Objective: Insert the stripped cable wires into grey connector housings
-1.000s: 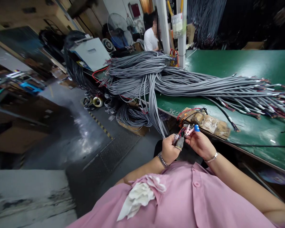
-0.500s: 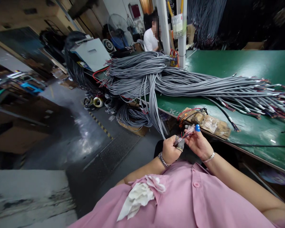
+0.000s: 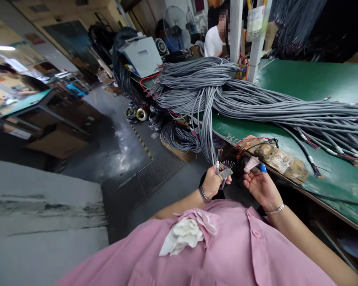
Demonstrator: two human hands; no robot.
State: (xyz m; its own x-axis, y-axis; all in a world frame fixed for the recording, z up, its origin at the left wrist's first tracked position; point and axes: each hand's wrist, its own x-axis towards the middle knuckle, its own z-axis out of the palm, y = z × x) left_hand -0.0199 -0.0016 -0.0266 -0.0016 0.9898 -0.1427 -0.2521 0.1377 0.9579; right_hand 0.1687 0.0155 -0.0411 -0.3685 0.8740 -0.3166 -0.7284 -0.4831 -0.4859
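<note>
— Now that left hand (image 3: 212, 182) and right hand (image 3: 264, 188) have parted, what shows?
— Left clasps cable ends (image 3: 217, 167), coloured wires (image 3: 227, 164) fanned; right pinches a pinkish scrap (image 3: 251, 163) near the bench (image 3: 310, 77), wires seemingly freed.

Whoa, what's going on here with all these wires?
Someone in a pink shirt is handling cable wires. The left hand grips thin coloured wires that fan out at the top. The right hand, wearing a blue fingertip cover, pinches a pale pink piece, held apart from those wires. Long grey cables lie heaped on the green table.
</note>
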